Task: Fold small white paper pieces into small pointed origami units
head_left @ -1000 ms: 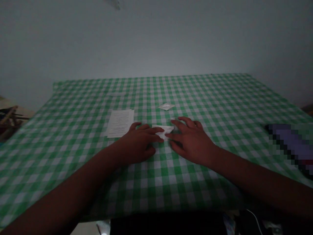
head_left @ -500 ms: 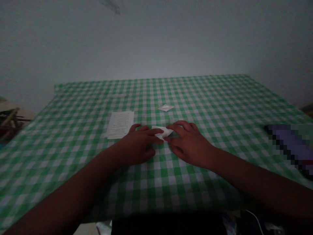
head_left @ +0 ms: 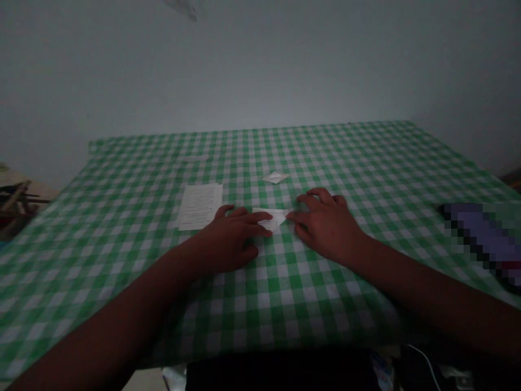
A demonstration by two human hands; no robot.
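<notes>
Paper (head_left: pixel 278 216), small and white with a slanted right side, lay on a green-and-white checked tablecloth (head_left: pixel 264 304), partly under the left hand (head_left: pixel 228 241), whose spread fingers rested on it without gripping. The right hand (head_left: pixel 329 225), loosely curled with fingers apart, had one fingertip at the paper's right corner. If the left fingers lifted, the paper could have slid askew on the tablecloth; a hard drag from the right might have crumpled that corner. Printed sheets (head_left: pixel 199 207) beside the left hand risked a stray nudge.
</notes>
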